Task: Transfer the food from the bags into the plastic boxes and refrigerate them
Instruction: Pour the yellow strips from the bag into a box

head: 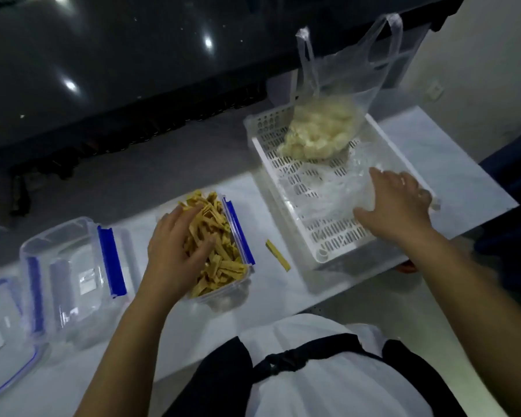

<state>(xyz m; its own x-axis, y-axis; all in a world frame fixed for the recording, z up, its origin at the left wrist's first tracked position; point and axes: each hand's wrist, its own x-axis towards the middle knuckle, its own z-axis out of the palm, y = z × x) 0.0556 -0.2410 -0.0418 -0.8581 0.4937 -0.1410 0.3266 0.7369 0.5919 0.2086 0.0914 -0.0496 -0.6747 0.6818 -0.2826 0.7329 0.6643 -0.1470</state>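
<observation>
- Done, by the look of it: one clear box point(223, 257) heaped with tan food strips point(214, 236), lid not yet on.
- Left hand point(175, 245) spread flat on the strips, fingers straight, pressing them down.
- Right hand point(394, 200) open, fingers spread on the crumpled empty bag point(322, 191) in the white slotted basket point(271, 130).
- Still bagged: pale lumps in the handled bag point(322, 130), at the basket's far end.
- Stray strip point(278, 254) on the table between box and basket.
- Empty blue-clipped box point(73, 275) waiting at left.
- Left to do, likely: second transfer, lidding, refrigerating.

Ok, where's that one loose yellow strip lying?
In the head view, the loose strip lies on the white table, between the filled box and the white basket.
</observation>
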